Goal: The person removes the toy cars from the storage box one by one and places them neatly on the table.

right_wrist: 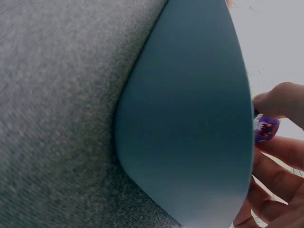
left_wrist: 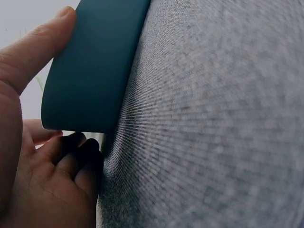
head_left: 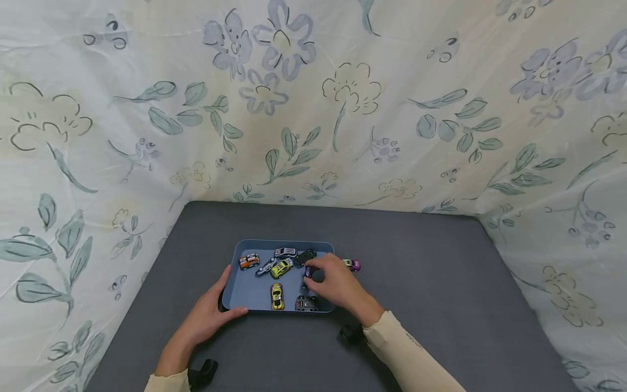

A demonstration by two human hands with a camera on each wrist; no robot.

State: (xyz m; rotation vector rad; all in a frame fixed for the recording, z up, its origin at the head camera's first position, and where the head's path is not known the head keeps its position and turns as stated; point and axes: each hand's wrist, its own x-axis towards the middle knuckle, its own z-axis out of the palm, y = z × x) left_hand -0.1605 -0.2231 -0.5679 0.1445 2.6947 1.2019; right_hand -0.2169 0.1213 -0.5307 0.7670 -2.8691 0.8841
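Observation:
A blue tray (head_left: 254, 296) full of small toy cars sits on the grey table. My left hand (head_left: 208, 316) grips its near left corner, thumb along the front wall and fingers at the left side; the left wrist view shows the thumb (left_wrist: 45, 42) against the tray wall (left_wrist: 95, 71). Over the tray's right side, my right hand (head_left: 335, 280) pinches a dark purple toy car (head_left: 307, 271) between thumb and fingers. That car (right_wrist: 267, 129) shows past the tray rim in the right wrist view, partly hidden by the wall.
In the tray lie an orange car (head_left: 249, 261), a yellow car (head_left: 276, 296), a yellow-green car (head_left: 281, 268), a black car (head_left: 305, 257), a grey car (head_left: 306, 303) and others. A magenta-green car (head_left: 352, 265) is outside, right of the tray. A flowered cloth (head_left: 303, 125) hangs behind.

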